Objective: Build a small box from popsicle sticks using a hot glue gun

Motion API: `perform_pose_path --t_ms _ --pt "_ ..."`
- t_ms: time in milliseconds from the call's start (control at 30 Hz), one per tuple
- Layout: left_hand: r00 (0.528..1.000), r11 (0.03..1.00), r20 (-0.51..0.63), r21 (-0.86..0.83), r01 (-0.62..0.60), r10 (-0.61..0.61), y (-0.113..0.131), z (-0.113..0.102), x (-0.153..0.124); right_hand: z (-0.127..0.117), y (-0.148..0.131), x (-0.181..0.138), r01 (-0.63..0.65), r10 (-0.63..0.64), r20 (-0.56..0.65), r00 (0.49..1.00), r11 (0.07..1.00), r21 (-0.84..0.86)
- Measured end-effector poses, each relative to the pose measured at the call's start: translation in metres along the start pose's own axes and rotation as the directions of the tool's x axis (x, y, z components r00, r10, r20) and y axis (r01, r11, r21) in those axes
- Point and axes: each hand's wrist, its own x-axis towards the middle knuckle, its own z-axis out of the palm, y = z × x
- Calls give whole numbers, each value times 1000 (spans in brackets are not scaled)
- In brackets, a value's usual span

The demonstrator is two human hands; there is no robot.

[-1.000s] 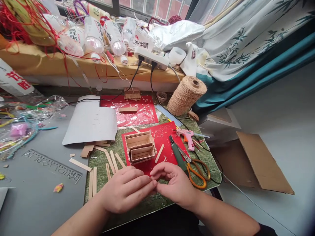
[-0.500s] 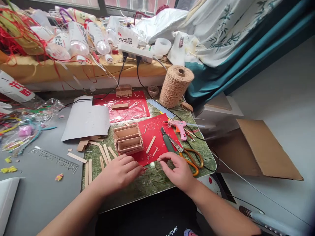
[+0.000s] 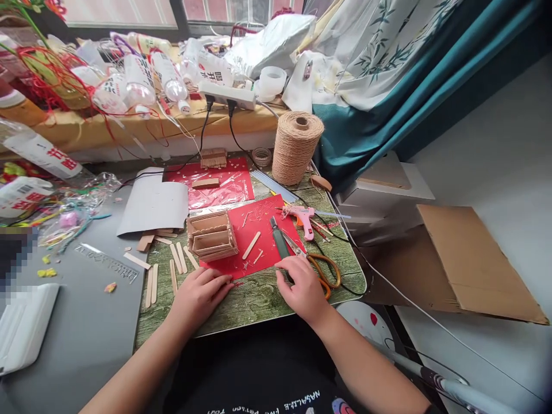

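Note:
My left hand rests palm down at the front edge of the red sheet, fingers loosely stretched and empty. Just beyond it stands a small box of popsicle sticks and cardboard with two compartments. My right hand is open, thumb apart from its bent fingers, with nothing visible in it. It lies beside the orange-handled scissors, partly covering them. A green utility knife lies just past its fingertips. A single popsicle stick and wood scraps lie on the red sheet.
A pink glue gun and a twine spool stand at the right back. Loose popsicle sticks, white paper and a clear ruler lie left. A power strip with black cords sits on the cluttered ledge.
The view has shifted slightly. Both hands have drawn a little further apart; my right hand has moved closer over the scissors and knife. The box appears unmoved on the table.

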Motion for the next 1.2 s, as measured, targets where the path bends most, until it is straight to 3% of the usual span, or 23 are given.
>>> perform_pose_path --t_ms 267,367,433,500,567,633,733,800,933,1200 --pt "990 988 -21 -78 134 -136 3 -6 -9 -17 2 -5 -25 30 64 998 997 -72" --pt "966 974 -139 -98 206 -219 -9 -28 -16 -19 5 -9 -10 14 43 999 997 -82" --pt "926 952 -223 -61 300 -306 -25 -49 -21 -22 7 -12 -7 8 10 1000 995 -100" --pt "900 918 -202 12 396 -386 -43 -68 -25 -25 8 -15 -2 0 -14 1000 990 -139" --pt "887 883 -110 102 458 -448 -60 -80 -27 -27 9 -20 -11 7 -17 1000 979 -205" --pt "913 900 -23 160 407 -408 -72 -83 -25 -28 9 -27 -40 39 -7 999 959 -281" --pt "969 958 82 190 215 -234 -81 -74 -18 -25 10 -39 -88 96 7 995 936 -341" --pt "980 975 147 198 102 -132 -86 -66 -12 -22 13 -44 -110 123 15 992 929 -352" --pt "963 983 266 158 -93 49 -103 -58 -1 -23 15 -50 -129 146 14 989 907 -402" --pt "899 932 357 158 -326 254 -120 -67 12 -24 19 -45 -87 138 98 986 908 -411"
